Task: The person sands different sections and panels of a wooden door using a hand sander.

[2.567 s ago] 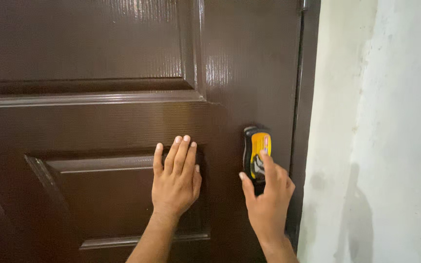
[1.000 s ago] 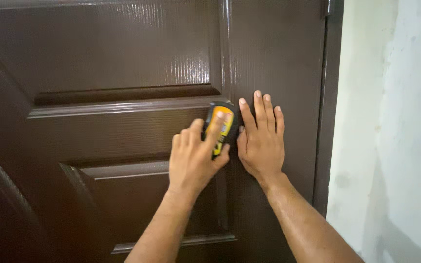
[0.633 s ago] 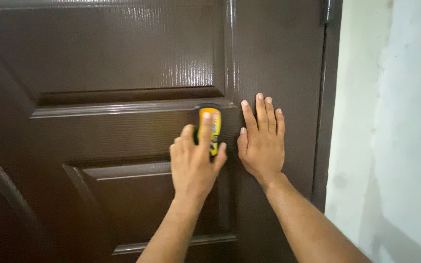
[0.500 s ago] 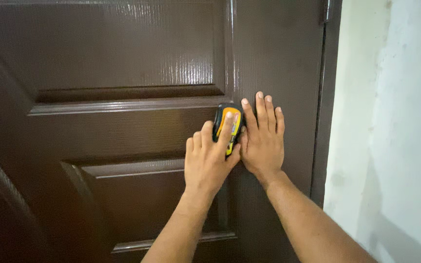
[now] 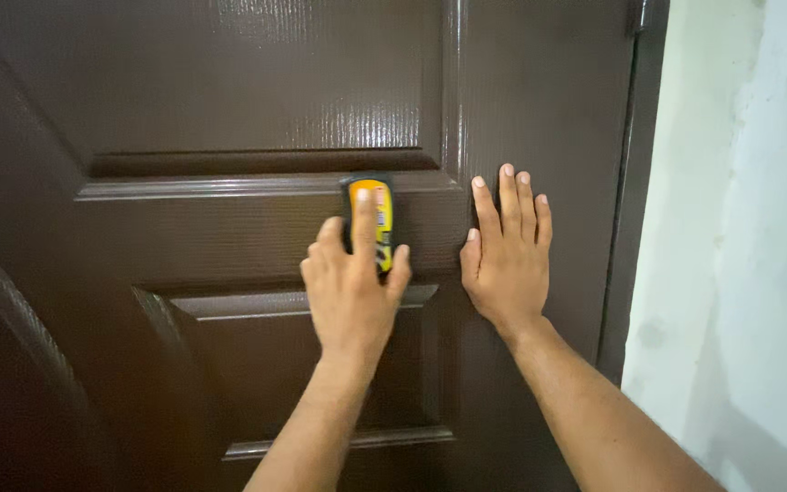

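My left hand point(image 5: 352, 282) presses a small black and yellow hand-held device point(image 5: 376, 211) flat against a dark brown panelled door point(image 5: 229, 91). The device sits upright on the door's middle cross rail, with my index finger laid along its face. My right hand point(image 5: 505, 251) lies flat on the door just right of the device, fingers spread and pointing up, holding nothing.
The door's dark edge and frame point(image 5: 632, 182) run down the right side. Beyond them is a pale, patchy plastered wall point(image 5: 749, 228). Raised panel mouldings cross the door above and below my hands.
The device passed from my right hand to my left hand. In the last half second my left hand slid it leftwards along the rail, away from my right hand, which stayed flat.
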